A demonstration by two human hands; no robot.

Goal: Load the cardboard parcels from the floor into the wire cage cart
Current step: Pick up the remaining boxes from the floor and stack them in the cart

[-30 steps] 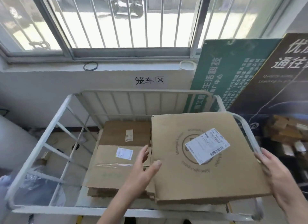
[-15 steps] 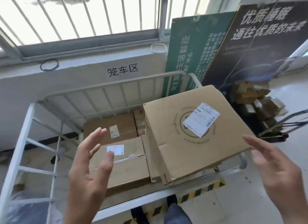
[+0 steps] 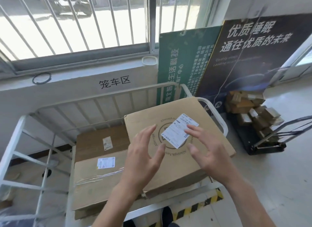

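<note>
- Left hand (image 3: 143, 156): fingers spread, palm facing inward, raised over the cart; grips nothing.
- Right hand (image 3: 205, 152): fingers spread likewise, opposite the left, with a gap between the two; also empty. Whether its fingertips touch the carton below cannot be told.
- Beneath both hands: large flat brown cardboard parcel with a printed circular emblem (image 3: 209, 118), lying tilted in the right part of the white wire cage cart (image 3: 15, 139). Its far right corner rises beside the cart's right rail.
- White shipping label with barcode (image 3: 177, 132) stuck across the emblem, partly covered by the right fingers.
- Left of that parcel, lower in the cart: tan taped cardboard parcel with a small white label (image 3: 94, 179); behind it, darker brown cardboard parcel with a small label (image 3: 94, 140).
- Yellow-and-black hazard striping (image 3: 200, 204) on the floor at the cart's near right corner.
- Right of cart: black hand trolley (image 3: 263, 142) bearing a heap of small cardboard parcels (image 3: 249, 112).
- Behind: green signboard (image 3: 184, 62) and dark signboard (image 3: 253, 57) leaning on the wall; barred window (image 3: 76, 24) above.
</note>
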